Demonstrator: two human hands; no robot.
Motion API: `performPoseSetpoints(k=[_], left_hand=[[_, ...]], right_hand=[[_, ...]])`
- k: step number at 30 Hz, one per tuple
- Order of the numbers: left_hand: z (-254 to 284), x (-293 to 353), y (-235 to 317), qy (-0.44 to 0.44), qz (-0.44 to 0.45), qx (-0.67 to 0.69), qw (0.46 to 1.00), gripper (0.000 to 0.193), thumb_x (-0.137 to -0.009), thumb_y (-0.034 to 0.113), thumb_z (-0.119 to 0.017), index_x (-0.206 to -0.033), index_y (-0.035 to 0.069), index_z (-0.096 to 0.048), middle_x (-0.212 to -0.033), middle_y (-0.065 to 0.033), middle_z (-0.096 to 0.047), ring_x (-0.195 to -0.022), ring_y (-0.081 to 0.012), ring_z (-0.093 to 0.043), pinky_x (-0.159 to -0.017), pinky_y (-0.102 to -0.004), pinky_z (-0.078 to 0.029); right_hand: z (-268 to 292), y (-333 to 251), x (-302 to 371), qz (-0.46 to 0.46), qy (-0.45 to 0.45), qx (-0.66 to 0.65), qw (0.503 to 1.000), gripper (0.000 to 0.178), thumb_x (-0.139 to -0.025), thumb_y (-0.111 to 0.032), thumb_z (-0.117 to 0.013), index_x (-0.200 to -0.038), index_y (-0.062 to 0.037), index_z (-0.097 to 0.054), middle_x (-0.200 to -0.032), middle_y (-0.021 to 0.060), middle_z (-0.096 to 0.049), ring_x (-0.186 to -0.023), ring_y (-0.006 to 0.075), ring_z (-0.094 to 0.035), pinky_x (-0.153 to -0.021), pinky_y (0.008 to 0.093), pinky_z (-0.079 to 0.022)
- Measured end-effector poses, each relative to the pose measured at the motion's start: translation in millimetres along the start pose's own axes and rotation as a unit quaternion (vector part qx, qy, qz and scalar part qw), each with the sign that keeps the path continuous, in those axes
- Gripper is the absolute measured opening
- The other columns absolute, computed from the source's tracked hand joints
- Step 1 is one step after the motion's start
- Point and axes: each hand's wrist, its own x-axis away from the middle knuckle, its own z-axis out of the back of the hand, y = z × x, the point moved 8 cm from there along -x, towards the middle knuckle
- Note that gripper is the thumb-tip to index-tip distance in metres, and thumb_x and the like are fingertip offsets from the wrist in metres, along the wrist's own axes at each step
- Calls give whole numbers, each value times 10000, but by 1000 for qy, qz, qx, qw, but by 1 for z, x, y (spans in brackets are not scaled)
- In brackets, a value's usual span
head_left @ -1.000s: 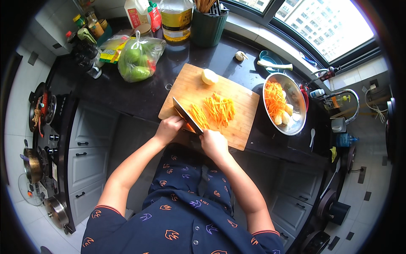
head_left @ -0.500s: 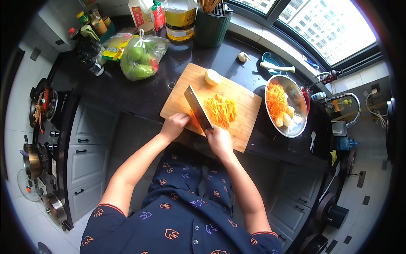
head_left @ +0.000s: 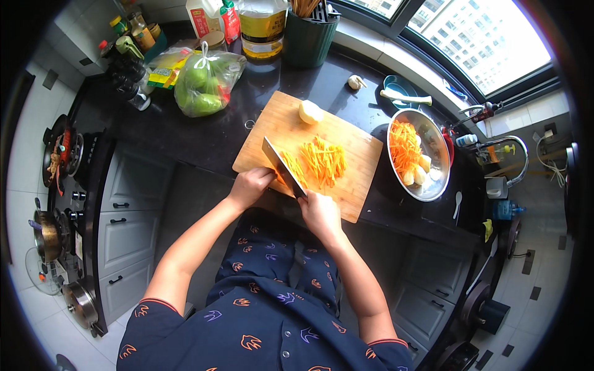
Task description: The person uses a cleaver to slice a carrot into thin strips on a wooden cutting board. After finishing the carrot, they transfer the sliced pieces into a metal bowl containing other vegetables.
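My right hand (head_left: 321, 211) grips a broad cleaver (head_left: 283, 164), its blade slanting up and left across the wooden cutting board (head_left: 362, 167). Closed fingers of my left hand (head_left: 253, 184) press on an orange carrot piece just left of the blade, at the board's near edge; most of that piece is hidden. Right of the cleaver lies a heap of carrot shreds (head_left: 323, 162), with a few more shreds close against the blade. A pale, peeled, rounded vegetable (head_left: 310, 112) sits at the board's far side.
A steel bowl (head_left: 440, 166) with carrot shreds and pale peeled pieces stands right of the board. Garlic (head_left: 356, 82) lies behind it, near a peeler-like white handle (head_left: 405, 98). At the back left are a bag of green vegetables (head_left: 201, 89) and an oil jug (head_left: 263, 28).
The cleaver and my right hand have shifted slightly left and down. More carrot shreds now show on the right side of the blade. My left hand has edged a little left.
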Motion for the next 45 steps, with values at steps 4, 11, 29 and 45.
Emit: performPoseSetpoints(k=[4, 11, 29, 45], left_hand=[[1, -6, 5, -6, -17, 12, 1000, 151, -792, 75, -675, -929, 105, -732, -956, -31, -724, -855, -227, -716, -691, -337, -597], [-11, -6, -1, -46, 5, 16, 999, 150, -814, 81, -649, -935, 108, -734, -942, -40, -713, -858, -244, -709, -709, -347, -593], [-8, -4, -6, -31, -2, 55, 998, 129, -786, 62, -685, -910, 88, -712, -939, -66, -702, -858, -276, -696, -736, -378, -588], [-9, -1, -7, -26, 8, 66, 997, 158, -788, 59, -671, -932, 89, -728, -938, -73, -712, -839, -278, -704, -723, -378, -587]], right_hand=[[-1, 4, 1, 3, 2, 5, 1000, 204, -945, -238, -634, -895, -43, -673, -773, 237, -693, -764, 438, -695, -724, 531, -560], [-1, 2, 2, -8, -22, 25, 999, 181, -942, -206, -606, -896, -46, -677, -778, 240, -698, -773, 435, -700, -726, 533, -563], [-10, 2, -6, 11, 17, 8, 1000, 226, -961, -261, -605, -937, -48, -675, -787, 233, -705, -775, 433, -704, -721, 542, -565], [-1, -17, -3, 17, -2, 55, 998, 181, -953, -189, -567, -912, -49, -674, -759, 237, -697, -747, 424, -707, -703, 537, -562]])
